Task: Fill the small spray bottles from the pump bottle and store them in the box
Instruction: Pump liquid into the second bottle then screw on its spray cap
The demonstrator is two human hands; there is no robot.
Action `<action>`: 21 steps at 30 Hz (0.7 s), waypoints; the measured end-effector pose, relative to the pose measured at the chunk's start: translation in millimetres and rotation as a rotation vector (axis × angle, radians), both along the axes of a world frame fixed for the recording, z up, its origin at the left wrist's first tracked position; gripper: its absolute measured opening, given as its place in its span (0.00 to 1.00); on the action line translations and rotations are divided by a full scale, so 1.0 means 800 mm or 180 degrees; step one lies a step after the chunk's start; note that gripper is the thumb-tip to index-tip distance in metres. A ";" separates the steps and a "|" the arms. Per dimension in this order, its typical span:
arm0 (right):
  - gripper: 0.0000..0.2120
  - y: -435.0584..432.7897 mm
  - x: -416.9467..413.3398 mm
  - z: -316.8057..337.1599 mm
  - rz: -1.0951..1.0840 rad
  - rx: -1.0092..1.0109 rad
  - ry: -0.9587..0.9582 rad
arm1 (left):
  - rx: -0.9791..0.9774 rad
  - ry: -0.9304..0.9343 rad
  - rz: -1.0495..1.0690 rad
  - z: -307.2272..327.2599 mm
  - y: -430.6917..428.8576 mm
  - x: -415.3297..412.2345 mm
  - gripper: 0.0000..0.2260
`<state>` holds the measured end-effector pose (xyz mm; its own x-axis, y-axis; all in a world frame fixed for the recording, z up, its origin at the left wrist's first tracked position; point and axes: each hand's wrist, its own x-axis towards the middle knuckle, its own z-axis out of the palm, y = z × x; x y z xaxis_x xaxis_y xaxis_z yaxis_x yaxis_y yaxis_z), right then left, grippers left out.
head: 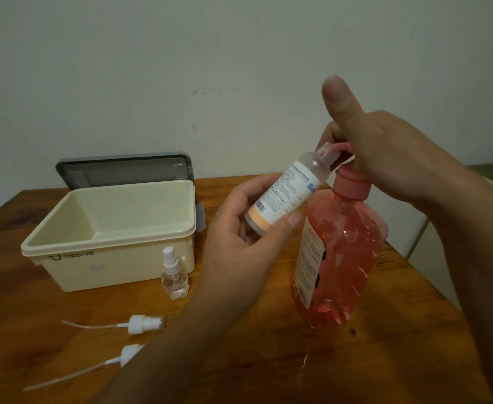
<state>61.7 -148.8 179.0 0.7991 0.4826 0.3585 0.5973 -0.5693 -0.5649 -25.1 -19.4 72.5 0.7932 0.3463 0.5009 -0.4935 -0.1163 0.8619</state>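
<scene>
A large pink pump bottle (338, 258) stands on the wooden table (385, 345) at centre right. My right hand (385, 153) covers its pump head, thumb raised. My left hand (239, 237) holds a small labelled spray bottle (289, 193) tilted, its uncapped neck up against the pump spout. Pink liquid shows in that bottle's bottom. A small clear spray bottle (174, 275) with its white sprayer on stands in front of the cream box (108, 246). The box is open, with nothing visible inside.
Two loose white sprayer heads with long dip tubes, one (140, 323) above the other (128, 352), lie on the table at lower left. The box's grey lid (122, 170) leans behind it against the wall. A wet streak (305, 363) marks the wood below the pump bottle.
</scene>
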 end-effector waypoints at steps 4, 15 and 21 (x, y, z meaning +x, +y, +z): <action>0.41 0.001 0.000 -0.001 0.0015 -0.0130 -0.0081 | 0.0031 0.0001 0.0000 0.001 0.002 0.000 0.19; 0.42 0.001 0.000 0.005 0.0097 -0.0085 0.0006 | -0.0046 -0.0006 -0.0001 0.000 0.000 0.001 0.19; 0.41 0.000 0.001 -0.003 0.0171 -0.0285 -0.0027 | -0.0053 0.0022 -0.0045 0.001 -0.001 0.000 0.19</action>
